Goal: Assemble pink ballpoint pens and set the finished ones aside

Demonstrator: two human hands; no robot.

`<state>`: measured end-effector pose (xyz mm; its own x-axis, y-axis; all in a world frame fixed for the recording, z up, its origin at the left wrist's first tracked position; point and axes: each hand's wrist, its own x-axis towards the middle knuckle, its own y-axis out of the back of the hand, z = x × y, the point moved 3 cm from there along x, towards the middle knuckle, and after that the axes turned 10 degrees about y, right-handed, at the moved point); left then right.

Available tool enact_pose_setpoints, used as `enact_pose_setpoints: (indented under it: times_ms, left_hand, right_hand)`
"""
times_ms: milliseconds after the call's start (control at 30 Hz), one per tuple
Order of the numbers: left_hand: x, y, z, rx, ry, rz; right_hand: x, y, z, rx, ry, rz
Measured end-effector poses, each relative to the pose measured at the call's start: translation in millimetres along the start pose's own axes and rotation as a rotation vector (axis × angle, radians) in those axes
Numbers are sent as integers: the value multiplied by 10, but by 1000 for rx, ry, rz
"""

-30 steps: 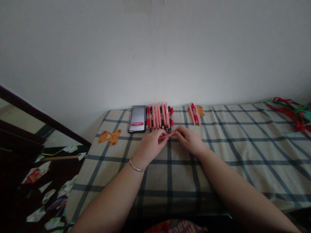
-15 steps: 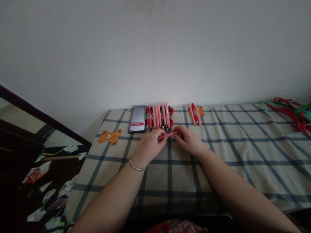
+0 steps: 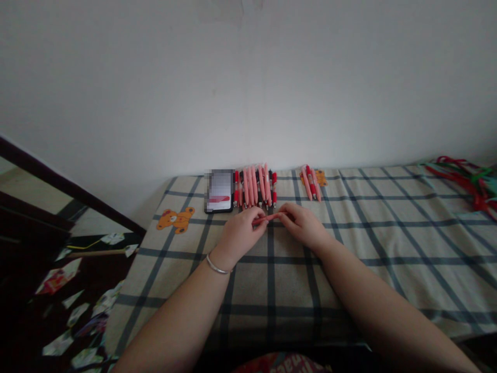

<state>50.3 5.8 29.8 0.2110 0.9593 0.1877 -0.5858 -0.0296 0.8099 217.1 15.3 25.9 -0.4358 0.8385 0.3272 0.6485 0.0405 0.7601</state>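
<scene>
My left hand [image 3: 241, 233] and my right hand [image 3: 303, 225] meet over the checked cloth [image 3: 373, 248], each pinching one end of a thin pink pen [image 3: 268, 217] held level between them. A silver bangle circles my left wrist. Just beyond the hands lies a row of several pink and red-black pens [image 3: 255, 186]. A smaller group of pink and red pens [image 3: 311, 182] rests further right, near the wall.
A phone [image 3: 219, 190] lies left of the pen row. Red and green strips [image 3: 471, 180] are piled at the far right edge. Paper scraps [image 3: 73, 305] litter the dark floor at the left, beyond the cloth's edge.
My hands and the pen have hardly moved; the right hand's fingers have shifted slightly along the pen.
</scene>
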Motion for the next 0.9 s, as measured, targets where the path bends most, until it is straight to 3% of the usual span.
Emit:
enact_pose_setpoints:
  times_ms: [567, 900]
  left_hand:
    - [6, -12, 6, 11, -4, -20]
    - [4, -16, 0, 3, 3, -28]
  right_hand:
    - [-14, -44, 0, 40, 67, 55]
    - [1, -39, 7, 39, 40, 22]
